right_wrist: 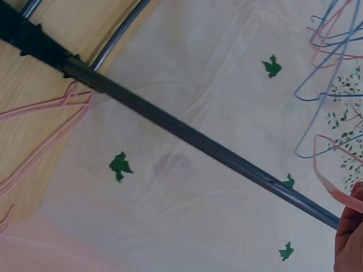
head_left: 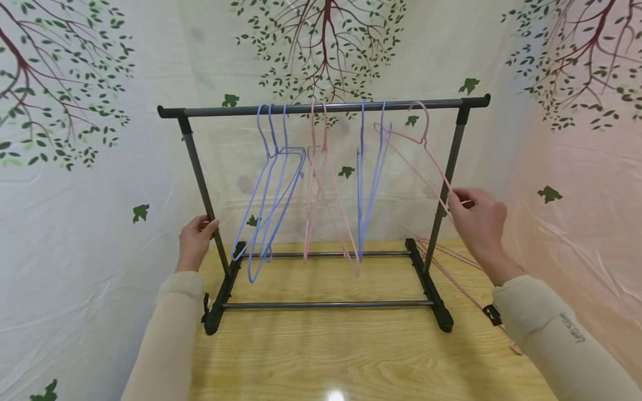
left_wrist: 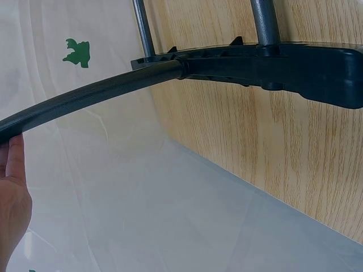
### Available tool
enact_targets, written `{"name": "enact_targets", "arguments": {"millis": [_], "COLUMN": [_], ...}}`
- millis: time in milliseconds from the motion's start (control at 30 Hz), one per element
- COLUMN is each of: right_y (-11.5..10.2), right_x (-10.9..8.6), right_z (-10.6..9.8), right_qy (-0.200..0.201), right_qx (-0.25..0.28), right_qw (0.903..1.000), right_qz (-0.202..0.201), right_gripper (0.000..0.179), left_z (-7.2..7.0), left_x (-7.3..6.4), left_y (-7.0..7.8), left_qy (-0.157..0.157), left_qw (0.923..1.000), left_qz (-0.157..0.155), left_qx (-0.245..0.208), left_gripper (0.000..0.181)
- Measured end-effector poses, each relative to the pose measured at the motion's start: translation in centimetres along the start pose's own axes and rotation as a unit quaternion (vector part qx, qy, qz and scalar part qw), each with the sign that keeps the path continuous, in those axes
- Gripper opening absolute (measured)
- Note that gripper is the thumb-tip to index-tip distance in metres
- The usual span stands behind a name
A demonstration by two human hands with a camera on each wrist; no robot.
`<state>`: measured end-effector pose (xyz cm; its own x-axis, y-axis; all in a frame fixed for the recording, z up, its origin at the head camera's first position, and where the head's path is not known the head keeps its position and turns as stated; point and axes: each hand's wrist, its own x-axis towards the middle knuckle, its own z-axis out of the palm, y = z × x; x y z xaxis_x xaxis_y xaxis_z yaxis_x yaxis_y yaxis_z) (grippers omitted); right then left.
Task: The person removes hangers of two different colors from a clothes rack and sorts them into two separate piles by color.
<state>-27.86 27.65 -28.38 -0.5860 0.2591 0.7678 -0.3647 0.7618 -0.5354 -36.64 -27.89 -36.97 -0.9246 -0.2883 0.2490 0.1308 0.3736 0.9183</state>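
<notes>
1. We see a person's right hand (head_left: 476, 223) pinching a lower corner of one pink hanger (head_left: 438, 166), thumb and fingers closed on it. The hanger leans sideways at the right end of a dark rail (head_left: 343, 107); its hook arches at the rail, though we cannot tell whether it bears the weight. A grip so low probably lets the hand swing the frame without crowding the rail.
2. Our left hand (head_left: 197, 239) is closed around the left post (head_left: 202, 181), fingers behind and thumb in front. We judge that this steadies the light stand against tugs from the far side.
3. Along the rail, from left to right, hang three blue hangers (head_left: 274, 136), two pink hangers (head_left: 342, 206) and two more blue hangers (head_left: 359, 195). Gaps part these groups, so the spacing looks sorted by colour. The held one's far corner is at the last blue group; we cannot tell if they touch.
4. More pink hangers, a loose pile (head_left: 456, 283), lie beside the stand's right foot (head_left: 431, 289), partly hidden by the sleeve. That spot seems chosen for easy reach by the right hand.
5. The stand's feet sit flat on a wooden table (head_left: 321, 351), giving it a level base.
</notes>
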Motion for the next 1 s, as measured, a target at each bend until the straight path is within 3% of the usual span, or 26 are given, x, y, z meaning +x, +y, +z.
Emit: {"name": "enact_targets", "arguments": {"millis": [200,367,600,1000], "right_y": [2.3,4.0,5.6,7.5], "right_x": [-0.9,-1.9,-3.2,-5.3], "right_z": [0.5,0.5,0.5,-0.5], "right_qy": [0.049,0.062,0.076,0.102], "right_qx": [-0.001,-0.005,-0.003,0.048], "right_qw": [0.9955,0.9908,0.9891,0.9863], "right_qz": [-0.081,-0.120,-0.126,-0.120], "right_gripper": [0.017,0.015,0.012,0.010], "left_z": [0.0,0.0,0.0,0.0], "left_x": [0.1,0.1,0.1,0.2], "left_y": [0.0,-0.1,-0.1,-0.3], "left_qy": [-0.003,-0.001,0.001,0.000], "left_qw": [1.0000,1.0000,1.0000,0.9999], "left_qz": [0.005,0.008,0.009,0.011], "left_qx": [0.000,0.004,0.004,0.007], "left_gripper": [0.050,0.050,0.050,0.049]}}
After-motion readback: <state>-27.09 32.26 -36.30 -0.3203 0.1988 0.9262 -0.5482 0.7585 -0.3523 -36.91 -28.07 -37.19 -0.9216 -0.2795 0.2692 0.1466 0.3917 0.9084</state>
